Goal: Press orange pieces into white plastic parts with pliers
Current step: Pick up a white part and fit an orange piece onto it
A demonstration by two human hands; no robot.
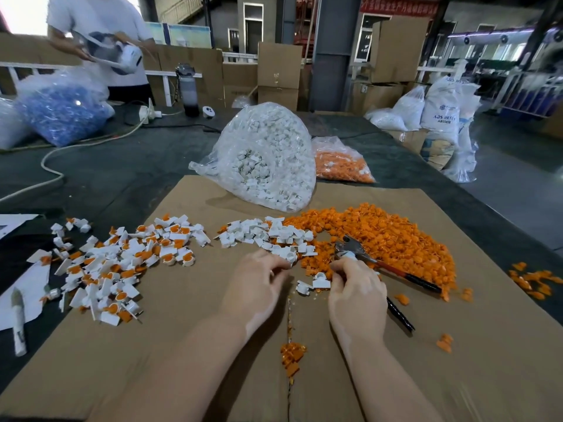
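A broad heap of orange pieces lies at the right of the cardboard sheet. Loose white plastic parts sit in a pile just left of that heap. My left hand reaches into the near edge of the white pile, its fingertips curled on a white part. My right hand grips the pliers; the metal jaws point up and left over the orange heap, and the black and red handles stick out to the right. Two white parts lie between my hands.
Assembled white-and-orange parts are spread at the left. A clear bag of white parts and a bag of orange pieces stand behind the sheet. A person stands at the far left by a blue-filled bag.
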